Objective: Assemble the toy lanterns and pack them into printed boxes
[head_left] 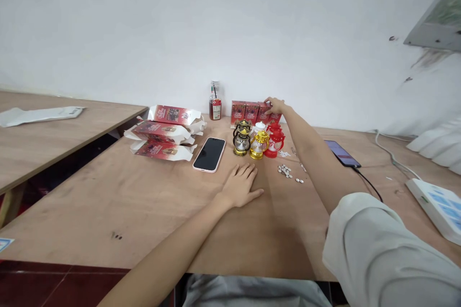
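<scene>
My right hand (275,104) reaches far across the wooden table (108,201) and closes its fingers on the rightmost of a row of small red boxes (251,112) standing by the wall. My left hand (242,185) lies flat on the table, fingers spread, holding nothing. Just beyond it stand several small toy lanterns: a black and gold one (241,138), a gold one (259,144), a white one (259,127) and a red one (275,140). Small white button-like pieces (287,171) lie scattered to the right of my left hand.
A black phone in a pink case (209,154) lies face up left of the lanterns. Flattened red and white cartons (163,132) are stacked further left. A small bottle (215,101) stands by the wall. Another phone (341,153) charges on a cable at right, near a white box (437,204).
</scene>
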Available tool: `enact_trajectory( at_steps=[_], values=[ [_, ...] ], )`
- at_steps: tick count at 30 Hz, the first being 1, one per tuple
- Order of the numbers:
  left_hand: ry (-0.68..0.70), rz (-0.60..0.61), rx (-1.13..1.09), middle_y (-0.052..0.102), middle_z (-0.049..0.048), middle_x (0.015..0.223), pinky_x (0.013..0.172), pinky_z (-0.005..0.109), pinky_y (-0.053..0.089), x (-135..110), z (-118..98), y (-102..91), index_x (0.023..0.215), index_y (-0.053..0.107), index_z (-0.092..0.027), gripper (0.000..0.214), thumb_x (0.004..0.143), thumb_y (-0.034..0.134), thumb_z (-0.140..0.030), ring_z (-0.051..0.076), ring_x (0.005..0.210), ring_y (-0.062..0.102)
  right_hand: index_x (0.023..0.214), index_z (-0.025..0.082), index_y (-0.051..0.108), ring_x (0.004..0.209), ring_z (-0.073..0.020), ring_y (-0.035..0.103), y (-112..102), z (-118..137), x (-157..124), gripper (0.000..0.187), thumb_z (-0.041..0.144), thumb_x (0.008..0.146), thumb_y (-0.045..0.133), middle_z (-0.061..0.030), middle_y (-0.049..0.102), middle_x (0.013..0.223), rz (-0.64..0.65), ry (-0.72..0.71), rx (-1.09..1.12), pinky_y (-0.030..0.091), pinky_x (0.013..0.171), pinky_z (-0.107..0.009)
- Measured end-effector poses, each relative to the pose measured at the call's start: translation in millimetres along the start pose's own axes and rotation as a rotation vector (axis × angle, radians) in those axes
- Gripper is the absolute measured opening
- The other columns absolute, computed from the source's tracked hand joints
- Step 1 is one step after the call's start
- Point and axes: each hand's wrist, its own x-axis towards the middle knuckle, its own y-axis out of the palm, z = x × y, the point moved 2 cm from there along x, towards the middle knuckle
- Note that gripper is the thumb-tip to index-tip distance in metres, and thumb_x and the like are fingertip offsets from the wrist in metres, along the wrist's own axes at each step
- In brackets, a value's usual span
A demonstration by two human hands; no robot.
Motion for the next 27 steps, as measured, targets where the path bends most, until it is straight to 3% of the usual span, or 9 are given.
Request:
enact_trajectory(
  at_steps=[8, 11, 15, 18, 22, 27],
  values=[
    [0.005, -0.008, -0.007, 0.036, 0.0143, 0.145, 0.111, 0.047, 0.019, 0.4, 0.8, 0.1, 0.137, 0.035, -0.012, 0.067, 0.088, 0.032, -0.057, 0.028, 0.136, 0.026, 0.118, 0.022, 0.053, 0.102, -0.0237, 0.056, -13.4, -9.3, -10.1, 0.057, 0.043, 0.067, 0.071, -0.0061, 0.06, 0.116, 0.067, -0.026, 0.119, 0.043, 0.089, -0.038],
    [0.002, -0.003, -0.007, 0.035, 0.0144, 0.146, 0.111, 0.046, 0.019, 0.7, 1.0, 0.1, 0.137, 0.035, -0.011, 0.067, 0.088, 0.032, -0.057, 0.028, 0.136, 0.026, 0.126, 0.023, 0.047, 0.106, -0.0249, 0.053, -14.9, -4.7, -6.5, 0.071, 0.043, 0.063, 0.074, -0.0057, 0.057, 0.121, 0.075, -0.032, 0.124, 0.04, 0.095, -0.041],
    [-0.002, 0.009, -0.013, 0.034, 0.014, 0.146, 0.111, 0.046, 0.018, 0.4, 0.6, -0.9, 0.137, 0.035, -0.011, 0.067, 0.088, 0.033, -0.056, 0.028, 0.136, 0.026, 0.132, 0.021, 0.042, 0.118, -0.0373, 0.042, -12.9, 1.6, -3.3, 0.098, 0.048, 0.047, 0.083, -0.0123, 0.045, 0.131, 0.08, 0.017, 0.095, 0.031, 0.101, -0.052],
    [-0.005, 0.011, -0.016, 0.035, 0.0142, 0.145, 0.111, 0.047, 0.019, -0.2, 0.3, -1.7, 0.137, 0.035, -0.011, 0.067, 0.088, 0.033, -0.056, 0.028, 0.137, 0.026, 0.125, 0.019, 0.051, 0.121, -0.0434, 0.035, -9.6, 3.1, -5.1, 0.093, 0.061, 0.047, 0.078, -0.0149, 0.039, 0.134, 0.09, 0.052, 0.083, 0.03, 0.101, -0.055],
    [-0.009, 0.018, -0.019, 0.034, 0.0141, 0.146, 0.111, 0.048, 0.019, -0.4, 0.1, -2.3, 0.137, 0.034, -0.01, 0.067, 0.088, 0.034, -0.056, 0.028, 0.137, 0.026, 0.126, 0.025, 0.052, 0.12, -0.0408, 0.035, -7.3, 1.6, -8.6, 0.088, 0.073, 0.053, 0.067, -0.0113, 0.04, 0.132, 0.097, 0.035, 0.093, 0.029, 0.102, -0.054],
    [0.0, 0.008, -0.019, 0.034, 0.0139, 0.146, 0.11, 0.047, 0.02, 0.4, 1.3, -1.0, 0.137, 0.034, -0.011, 0.068, 0.088, 0.033, -0.057, 0.028, 0.136, 0.026, 0.131, 0.031, 0.044, 0.12, -0.0369, 0.038, -6.5, -2.8, -11.1, 0.086, 0.073, 0.059, 0.062, -0.0086, 0.04, 0.133, 0.083, -0.002, 0.112, 0.028, 0.102, -0.054]
  ],
)
